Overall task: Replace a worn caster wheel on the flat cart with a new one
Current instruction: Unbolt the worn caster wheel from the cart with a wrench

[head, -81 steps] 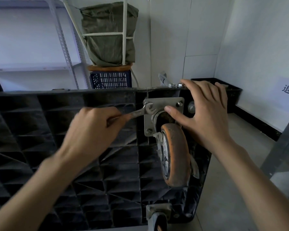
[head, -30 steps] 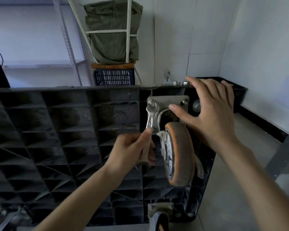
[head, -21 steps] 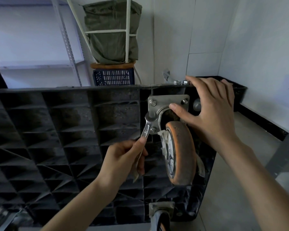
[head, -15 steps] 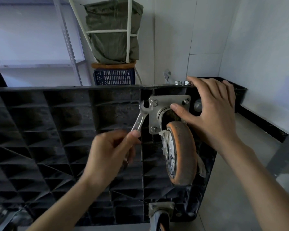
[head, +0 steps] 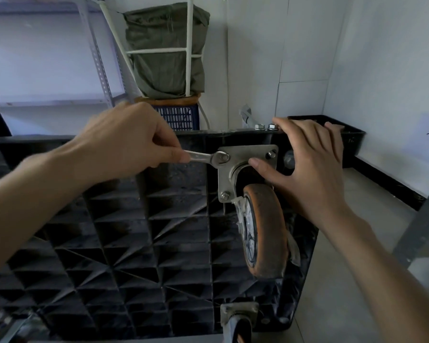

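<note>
Dim overall, bluish cast. Brightest on white wall [head: 382, 58] at upper right, soft daylight, no hard glare. Black ribbed cart underside [head: 134, 243] heavily shadowed, detail lost toward lower-left corner. Wide-angle bending at edges: shelf upright [head: 97, 53] leaning, forearms stretched. Slight motion blur on left hand [head: 124, 139]; wrench [head: 206, 157] and orange wheel [head: 265, 231] fairly sharp. Compression softness throughout.
</note>
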`<state>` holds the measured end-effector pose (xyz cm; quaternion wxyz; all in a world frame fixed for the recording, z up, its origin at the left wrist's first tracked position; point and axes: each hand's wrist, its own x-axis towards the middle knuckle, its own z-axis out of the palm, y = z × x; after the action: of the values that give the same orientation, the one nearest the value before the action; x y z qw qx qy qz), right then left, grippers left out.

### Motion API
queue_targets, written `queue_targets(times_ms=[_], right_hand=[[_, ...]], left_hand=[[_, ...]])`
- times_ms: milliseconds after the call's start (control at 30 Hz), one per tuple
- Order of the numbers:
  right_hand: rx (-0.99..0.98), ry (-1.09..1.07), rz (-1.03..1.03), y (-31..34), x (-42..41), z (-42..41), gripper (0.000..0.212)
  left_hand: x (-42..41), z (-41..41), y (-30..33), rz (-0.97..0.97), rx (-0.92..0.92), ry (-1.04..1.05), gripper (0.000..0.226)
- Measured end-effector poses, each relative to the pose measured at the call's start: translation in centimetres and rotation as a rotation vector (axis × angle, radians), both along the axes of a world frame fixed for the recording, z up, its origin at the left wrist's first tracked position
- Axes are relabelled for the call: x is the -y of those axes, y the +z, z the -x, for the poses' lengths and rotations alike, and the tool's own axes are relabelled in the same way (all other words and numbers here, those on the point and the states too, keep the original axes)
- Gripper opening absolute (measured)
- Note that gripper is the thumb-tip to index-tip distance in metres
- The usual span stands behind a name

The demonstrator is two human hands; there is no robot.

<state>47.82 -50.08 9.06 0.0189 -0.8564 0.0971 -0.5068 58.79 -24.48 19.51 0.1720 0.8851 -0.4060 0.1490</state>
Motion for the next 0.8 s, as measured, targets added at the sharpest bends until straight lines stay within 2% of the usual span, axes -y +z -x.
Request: queue_targets(times_ms=[233, 400, 500, 600, 700, 800], right_hand=[[-0.011, -0.007, 0.004, 0.0, 0.1, 0.0, 0.073], [-0.008, -0.001, 0.001, 0.0, 0.1, 0.0, 0.073], [-0.011, -0.008, 0.010, 0.1, 0.1, 0.0, 0.075], [-0.009, -0.013, 0.015, 0.1, 0.1, 0.0, 0.075], [-0.011, -0.004, 0.006, 0.1, 0.1, 0.0, 0.075], [-0.027, -0.006, 0.002, 0.1, 0.1, -0.1, 0.076]], left_hand=[[1.2, -0.8, 2.4, -0.128, 0.147, 0.020, 0.029], [1.5, -0.6, 1.7, -0.130, 0.246, 0.063, 0.034], [0.5, -0.2, -1.3, -0.008, 0.116, 0.095, 0.036], [0.1, 0.2, -7.1, 0.147, -0.058, 0.119, 0.048], [1.9, 1.3, -12.0, 0.404, -0.402, 0.035, 0.052], [4.2, 3.4, -13.8, 0.674, -0.838, -0.097, 0.048]])
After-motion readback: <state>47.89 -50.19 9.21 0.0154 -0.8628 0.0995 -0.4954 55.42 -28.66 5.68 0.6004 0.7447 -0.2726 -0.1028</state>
